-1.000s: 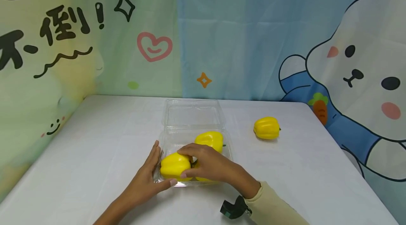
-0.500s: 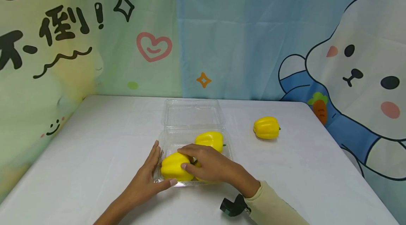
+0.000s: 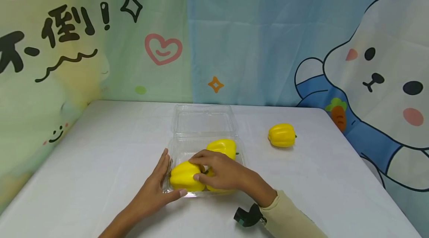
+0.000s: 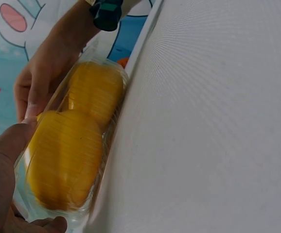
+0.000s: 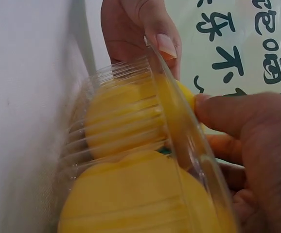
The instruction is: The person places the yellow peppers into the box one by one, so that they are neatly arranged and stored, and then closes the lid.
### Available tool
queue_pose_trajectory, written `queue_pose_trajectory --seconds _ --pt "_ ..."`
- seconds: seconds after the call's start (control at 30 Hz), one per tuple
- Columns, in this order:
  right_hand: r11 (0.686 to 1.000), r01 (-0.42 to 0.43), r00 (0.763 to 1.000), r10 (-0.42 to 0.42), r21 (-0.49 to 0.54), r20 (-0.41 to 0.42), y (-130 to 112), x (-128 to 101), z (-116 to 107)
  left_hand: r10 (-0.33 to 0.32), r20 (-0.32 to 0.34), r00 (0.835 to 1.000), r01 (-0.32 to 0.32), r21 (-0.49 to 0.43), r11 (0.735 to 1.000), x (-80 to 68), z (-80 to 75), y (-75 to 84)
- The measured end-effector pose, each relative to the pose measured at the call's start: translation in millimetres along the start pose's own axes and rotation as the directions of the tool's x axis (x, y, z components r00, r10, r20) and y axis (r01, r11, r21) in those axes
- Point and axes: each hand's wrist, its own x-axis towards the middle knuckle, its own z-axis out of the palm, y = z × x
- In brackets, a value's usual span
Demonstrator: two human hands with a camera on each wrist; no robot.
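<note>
A clear plastic clamshell box (image 3: 179, 143) lies with its lid folded back, holding three yellow bell peppers. My right hand (image 3: 221, 171) reaches over the front of it and grips the front-left bell pepper (image 3: 182, 178) by its stem end, thumb and fingers on either side. Under that hand sits the front-right pepper (image 3: 218, 187), partly hidden. Behind them is the back-right pepper (image 3: 222, 146). My left hand (image 3: 155, 186) rests against the box's front-left corner, fingers straight along the left wall and thumb by the front rim. Both front peppers show through the wall in the left wrist view.
Another yellow bell pepper (image 3: 282, 135) lies on the white table (image 3: 321, 171), to the right of the box. A black wrist camera (image 3: 248, 216) hangs below the right sleeve. A printed curtain (image 3: 268, 44) stands behind the table.
My right thumb has moved up along the front-left bell pepper, and the right hand has shifted slightly to the right. That pepper has turned or moved a little. The left hand stays in place.
</note>
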Motion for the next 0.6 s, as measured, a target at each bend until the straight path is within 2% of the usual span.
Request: queue_pose_trajectory --seconds 0.23,0.6 --pt "0.999 0.034 0.999 -0.034 -0.009 0.036 2.4 0.1 -1.5 -0.005 0.011 1.000 0.005 -0.019 1.000 0.0 -0.7 0.1" --pt "1.000 0.001 0.998 0.001 -0.031 0.061 0.4 -0.5 -4.2 0.000 0.009 1.000 0.001 -0.026 1.000 -0.5 0.3 0.5"
